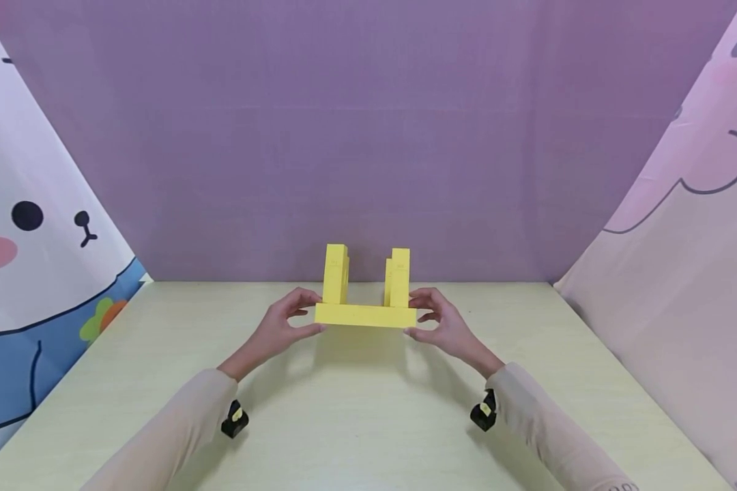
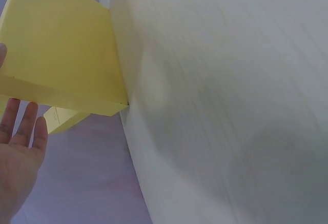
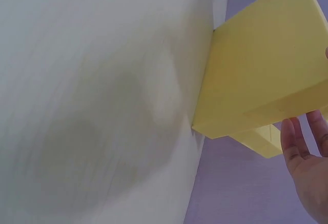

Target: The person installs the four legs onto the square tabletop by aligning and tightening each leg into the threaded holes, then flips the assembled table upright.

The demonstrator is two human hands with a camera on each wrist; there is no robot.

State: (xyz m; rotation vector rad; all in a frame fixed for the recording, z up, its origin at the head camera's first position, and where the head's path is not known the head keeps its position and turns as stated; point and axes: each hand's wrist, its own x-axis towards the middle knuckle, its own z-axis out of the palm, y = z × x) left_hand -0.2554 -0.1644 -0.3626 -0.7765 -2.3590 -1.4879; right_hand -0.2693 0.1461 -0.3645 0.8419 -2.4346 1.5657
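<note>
Both hands hold a yellow block-like piece (image 1: 365, 315), a flat base with two uprights on top. At its left end, my left hand (image 1: 285, 319) grips the base, thumb at the front lower edge and fingers toward the back. My right hand (image 1: 441, 322) holds the right end the same way. The left upright (image 1: 334, 274) and the right upright (image 1: 400, 276) stand apart with a gap between them. In the left wrist view the base's broad plain underside (image 2: 61, 39) faces the camera. The right wrist view also shows this underside (image 3: 266, 55), its far edge close to the table.
A pale wooden table (image 1: 356, 423) lies under the hands, with their shadows on it. Behind it rises a purple cloth (image 1: 368, 136). Printed cloths hang at the left (image 1: 49, 170) and right (image 1: 669, 307). Small black devices sit at the left wrist (image 1: 235, 419) and right wrist (image 1: 484, 412).
</note>
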